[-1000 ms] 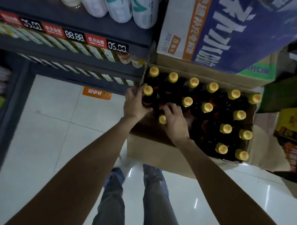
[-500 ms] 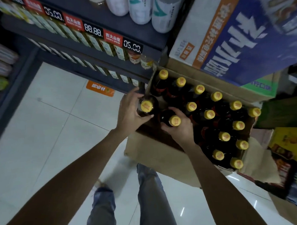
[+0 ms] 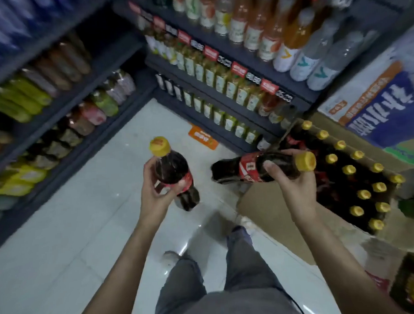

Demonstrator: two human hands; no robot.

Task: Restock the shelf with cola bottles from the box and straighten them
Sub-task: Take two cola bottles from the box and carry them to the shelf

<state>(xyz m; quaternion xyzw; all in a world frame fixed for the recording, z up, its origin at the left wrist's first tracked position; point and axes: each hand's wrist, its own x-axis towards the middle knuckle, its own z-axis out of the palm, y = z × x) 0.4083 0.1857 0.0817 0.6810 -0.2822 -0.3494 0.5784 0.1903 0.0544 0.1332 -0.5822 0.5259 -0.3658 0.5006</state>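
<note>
left bottle: cola bottle (image 3: pixel 172 172), near upright, yellow cap (image 3: pixel 159 146) toward camera, red label band low on the body. Held over the floor (image 3: pixel 62 234), well apart from the box.
right bottle: second cola bottle (image 3: pixel 256 170), lying roughly horizontal, cap (image 3: pixel 305 161) pointing right, base pointing left. Held just left of the box edge.
box: cardboard box (image 3: pixel 270 208) at right, many yellow-capped bottles (image 3: pixel 364 194) in it in rows.
left hand: left hand (image 3: pixel 155 194) grips the upright bottle at mid-body; fingers (image 3: pixel 148 173) curled narrow around it, thumb on the label. Firm wrap, no gap visible.
right hand: right hand (image 3: pixel 295 186) holds the sideways bottle by its shoulder near the cap; fingers closed over the far side, thumb (image 3: pixel 271 169) pressed on the near side.
step: judging by the pose, both bottles are out of the box and in transit to a shelf. Placement not yet done.
shelves: dark shelving (image 3: pixel 232 51) ahead and at left, full of other drinks. Motion blur; can't tell which slot takes cola.
next move: likely find the cola facing, turn the right bottle upright before setting down, place one at a time, labels forward.
risk: right bottle is held high near the neck, so it could swing while being righted.
</note>
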